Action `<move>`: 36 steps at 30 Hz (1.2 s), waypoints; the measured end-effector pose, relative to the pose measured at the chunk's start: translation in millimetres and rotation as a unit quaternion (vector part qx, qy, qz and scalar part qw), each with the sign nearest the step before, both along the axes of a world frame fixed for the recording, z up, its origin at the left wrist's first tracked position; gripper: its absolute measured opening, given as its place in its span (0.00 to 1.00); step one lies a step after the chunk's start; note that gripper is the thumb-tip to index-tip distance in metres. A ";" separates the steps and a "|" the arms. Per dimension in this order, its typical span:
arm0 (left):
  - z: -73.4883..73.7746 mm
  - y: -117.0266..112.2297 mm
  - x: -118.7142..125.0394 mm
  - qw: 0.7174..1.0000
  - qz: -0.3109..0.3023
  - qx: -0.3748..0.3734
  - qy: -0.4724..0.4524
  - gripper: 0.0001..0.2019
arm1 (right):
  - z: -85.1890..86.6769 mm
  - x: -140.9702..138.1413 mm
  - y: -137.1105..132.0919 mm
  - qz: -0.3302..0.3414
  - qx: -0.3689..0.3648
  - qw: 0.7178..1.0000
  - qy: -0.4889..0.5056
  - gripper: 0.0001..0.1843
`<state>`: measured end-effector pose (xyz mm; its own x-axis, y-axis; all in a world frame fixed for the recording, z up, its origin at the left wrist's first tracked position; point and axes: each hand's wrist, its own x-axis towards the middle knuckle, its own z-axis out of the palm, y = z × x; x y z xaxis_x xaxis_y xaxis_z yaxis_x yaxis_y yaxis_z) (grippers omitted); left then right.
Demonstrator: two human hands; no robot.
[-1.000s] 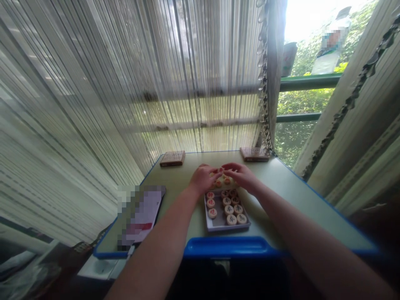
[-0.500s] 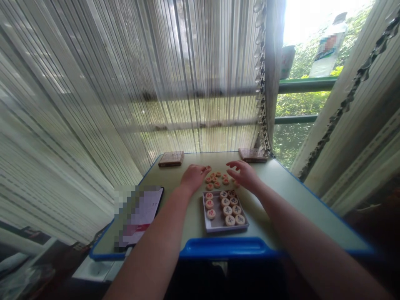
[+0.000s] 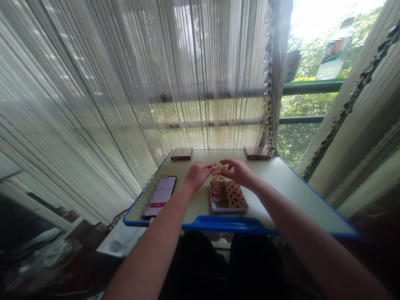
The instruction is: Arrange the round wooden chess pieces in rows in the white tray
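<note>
My left hand (image 3: 200, 171) reaches over the table's far half, its fingers closed at the tips on a round xiangqi piece (image 3: 214, 165) with a red character. Facing it, my right hand (image 3: 237, 171) curves above the loose xiangqi pieces (image 3: 216, 177), fingers apart and nothing seen between them. Its palm side hides some of the pieces. Just nearer to me lies a shallow open box (image 3: 221, 203). Red-marked pieces (image 3: 215, 190) form a column along its left side, and dark-marked pieces (image 3: 234, 196) fill two columns on the right.
A phone (image 3: 164, 191) lies at the table's left. Two brown flat boxes (image 3: 182, 153) (image 3: 257, 153) sit at the far corners. A blue tray edge (image 3: 228, 224) runs along the near side. Behind the table hangs a string curtain (image 3: 200, 83).
The view has shifted, so the table appears higher and slightly to the right. My hands have come a little closer together over the loose pieces. The boxed pieces stay in place.
</note>
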<state>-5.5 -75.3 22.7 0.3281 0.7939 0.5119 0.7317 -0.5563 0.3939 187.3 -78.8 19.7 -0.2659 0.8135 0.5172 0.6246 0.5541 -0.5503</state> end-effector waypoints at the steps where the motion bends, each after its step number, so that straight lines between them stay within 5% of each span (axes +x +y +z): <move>1: -0.7 -7.6 -1.2 1.000 -0.001 0.007 -0.010 0.16 | 1.5 -3.9 -5.0 0.003 0.013 1.000 -0.011 0.19; 13: -32.6 -61.6 -15.8 0.996 -0.036 0.069 -0.032 0.13 | -18.3 -25.6 -50.6 0.069 0.143 0.985 -0.066 0.10; 21: -32.4 -78.4 -11.7 0.990 -0.100 0.099 -0.010 0.13 | -29.6 -17.4 -55.4 0.094 0.156 0.983 -0.033 0.10; 36: -30.0 -86.7 -13.0 0.992 -0.087 0.086 -0.041 0.13 | -35.0 -14.7 -70.8 0.085 0.095 0.987 -0.099 0.08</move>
